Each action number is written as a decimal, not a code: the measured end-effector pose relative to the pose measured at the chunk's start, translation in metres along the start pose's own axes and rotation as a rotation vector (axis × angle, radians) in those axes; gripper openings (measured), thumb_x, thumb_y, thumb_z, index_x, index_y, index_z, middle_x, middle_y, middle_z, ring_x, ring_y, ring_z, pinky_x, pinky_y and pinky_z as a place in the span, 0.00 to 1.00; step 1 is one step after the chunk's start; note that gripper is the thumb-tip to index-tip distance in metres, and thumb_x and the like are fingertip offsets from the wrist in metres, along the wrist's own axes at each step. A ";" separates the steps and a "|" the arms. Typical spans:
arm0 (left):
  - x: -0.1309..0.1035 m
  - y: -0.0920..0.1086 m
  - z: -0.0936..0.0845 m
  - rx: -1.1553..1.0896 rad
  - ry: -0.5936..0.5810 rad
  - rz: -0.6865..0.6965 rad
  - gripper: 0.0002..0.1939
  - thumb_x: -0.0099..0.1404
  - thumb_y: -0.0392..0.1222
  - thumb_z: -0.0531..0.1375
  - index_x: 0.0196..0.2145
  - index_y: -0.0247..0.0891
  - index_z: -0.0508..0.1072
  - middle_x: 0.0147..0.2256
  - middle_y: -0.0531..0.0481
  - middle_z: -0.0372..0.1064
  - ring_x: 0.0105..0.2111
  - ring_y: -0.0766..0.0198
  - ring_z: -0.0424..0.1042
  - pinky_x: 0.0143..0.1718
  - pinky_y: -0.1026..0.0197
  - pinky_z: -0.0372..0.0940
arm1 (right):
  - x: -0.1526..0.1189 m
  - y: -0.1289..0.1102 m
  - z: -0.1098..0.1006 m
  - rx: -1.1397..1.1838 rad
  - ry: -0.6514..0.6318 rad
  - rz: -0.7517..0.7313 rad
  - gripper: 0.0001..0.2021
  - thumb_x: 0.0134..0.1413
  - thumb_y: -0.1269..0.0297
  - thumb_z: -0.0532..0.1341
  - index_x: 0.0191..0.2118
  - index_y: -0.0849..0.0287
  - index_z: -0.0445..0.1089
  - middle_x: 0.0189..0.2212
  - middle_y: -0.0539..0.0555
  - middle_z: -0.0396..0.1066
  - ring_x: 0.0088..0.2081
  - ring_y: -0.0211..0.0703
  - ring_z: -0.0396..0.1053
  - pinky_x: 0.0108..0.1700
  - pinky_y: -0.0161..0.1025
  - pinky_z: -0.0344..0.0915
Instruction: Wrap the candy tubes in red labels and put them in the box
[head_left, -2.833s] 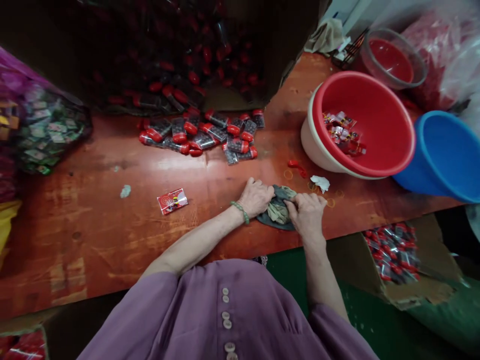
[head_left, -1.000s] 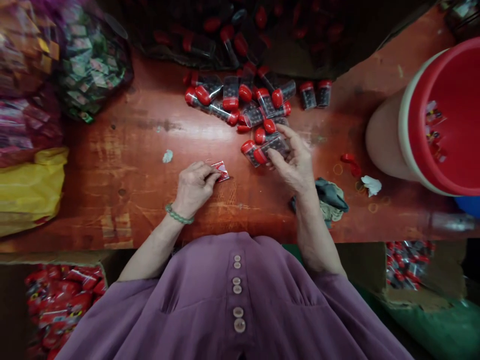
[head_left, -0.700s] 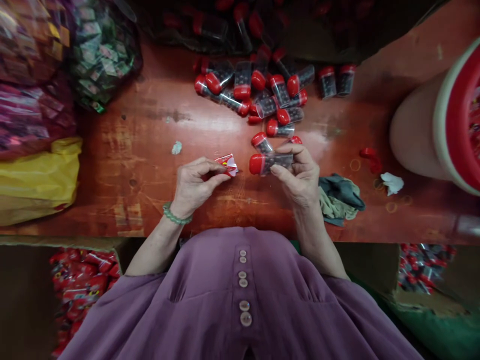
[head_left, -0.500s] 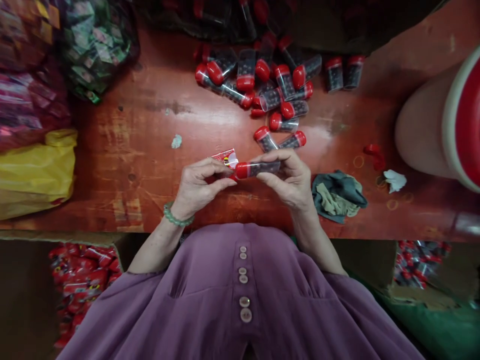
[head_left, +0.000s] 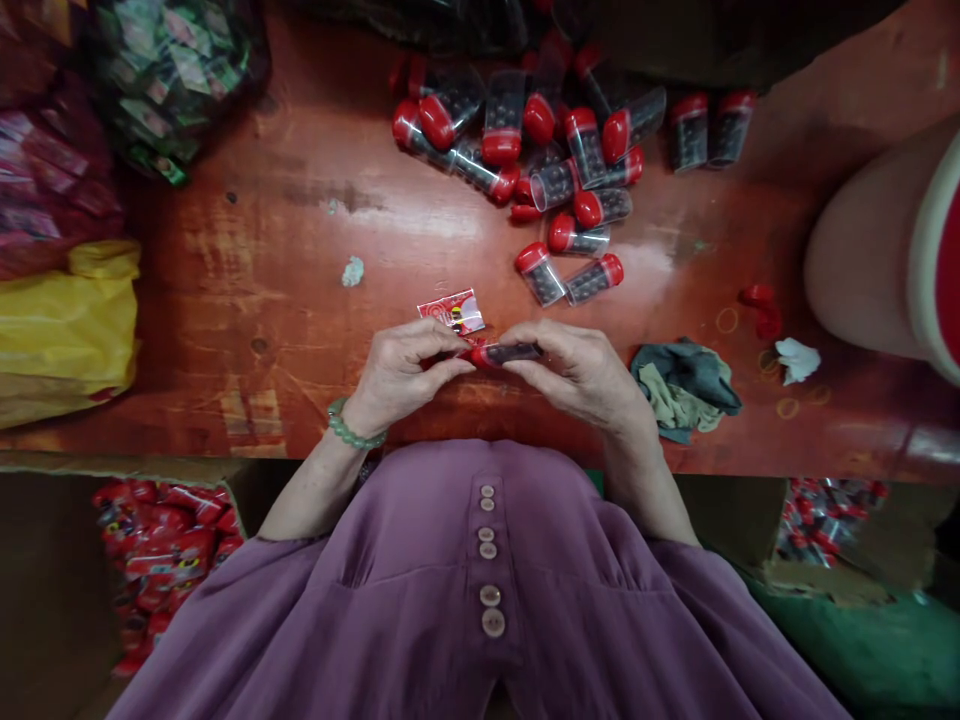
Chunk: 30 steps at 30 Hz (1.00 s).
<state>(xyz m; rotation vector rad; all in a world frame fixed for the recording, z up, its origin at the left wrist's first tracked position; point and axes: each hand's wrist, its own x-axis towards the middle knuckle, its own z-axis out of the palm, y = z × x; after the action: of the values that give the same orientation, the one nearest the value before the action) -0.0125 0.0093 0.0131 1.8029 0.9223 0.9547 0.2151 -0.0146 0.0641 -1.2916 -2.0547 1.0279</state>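
Just above the table's front edge, both my hands meet at a small clear plastic tube (head_left: 514, 352) with a red cap, filled with dark balls. My right hand (head_left: 574, 370) pinches the tube's clear end between thumb and fingers. My left hand (head_left: 420, 372), a green bead bracelet at its wrist, has thumb and fingertips closed at the red cap end. Right behind the left fingertips shows a red printed packet (head_left: 454, 310), partly hidden; whether the fingers touch it I cannot tell. Beyond lies a pile of similar red-capped tubes (head_left: 555, 185).
At left lie a yellow bag (head_left: 64, 325) and bags of small packets (head_left: 176, 75). A pale bucket (head_left: 862, 250) and a crumpled cloth (head_left: 686, 385) are at right. Below the table edge, boxes hold red packets (head_left: 169, 550) and more tubes (head_left: 829, 520).
The tube has dropped slightly and turned, with more of it now covered by the right fingers. More of the red packet shows behind the left hand. The whole view has shifted a little.
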 end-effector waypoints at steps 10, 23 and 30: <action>-0.001 -0.001 -0.004 0.053 -0.114 0.000 0.07 0.62 0.43 0.68 0.36 0.37 0.80 0.32 0.49 0.78 0.32 0.66 0.76 0.36 0.65 0.70 | 0.003 -0.019 -0.029 -0.183 -0.096 0.013 0.08 0.64 0.70 0.58 0.46 0.56 0.72 0.40 0.53 0.78 0.39 0.41 0.75 0.43 0.37 0.68; -0.006 -0.004 -0.003 0.094 -0.276 0.031 0.04 0.65 0.38 0.63 0.33 0.36 0.77 0.29 0.49 0.73 0.30 0.65 0.72 0.33 0.62 0.66 | 0.028 -0.041 -0.019 -0.254 -0.421 -0.027 0.11 0.65 0.74 0.55 0.40 0.59 0.74 0.36 0.53 0.76 0.36 0.40 0.71 0.38 0.37 0.61; -0.006 -0.008 -0.003 -0.031 -0.200 -0.123 0.07 0.63 0.43 0.65 0.31 0.39 0.79 0.27 0.50 0.75 0.27 0.65 0.72 0.31 0.62 0.66 | 0.028 -0.018 -0.019 0.081 -0.217 0.063 0.06 0.62 0.68 0.61 0.44 0.55 0.73 0.37 0.51 0.76 0.37 0.40 0.72 0.41 0.38 0.67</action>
<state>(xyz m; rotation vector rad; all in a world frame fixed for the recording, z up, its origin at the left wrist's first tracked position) -0.0192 0.0079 0.0047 1.7581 0.8760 0.6945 0.2079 0.0120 0.0901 -1.2583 -2.1156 1.3173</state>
